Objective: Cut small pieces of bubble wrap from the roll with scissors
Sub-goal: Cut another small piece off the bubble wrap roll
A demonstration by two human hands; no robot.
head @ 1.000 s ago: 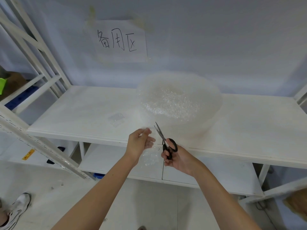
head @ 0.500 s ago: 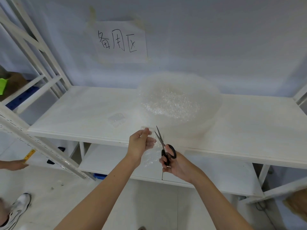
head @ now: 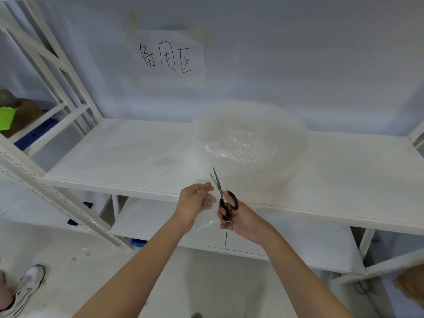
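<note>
Our left hand pinches loose bubble wrap strip; right hand grips scissors, blades parted. Roll beyond hands on shelf; shelf edge under them.

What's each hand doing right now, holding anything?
Left hand: pinching the loose bubble wrap sheet.
Right hand: gripping the black-handled scissors, blades slightly apart at the sheet.

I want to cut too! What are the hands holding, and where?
Right hand grips black-handled steel scissors by the handle loops. Left hand pinches the clear bubble wrap strip near its top edge.
</note>
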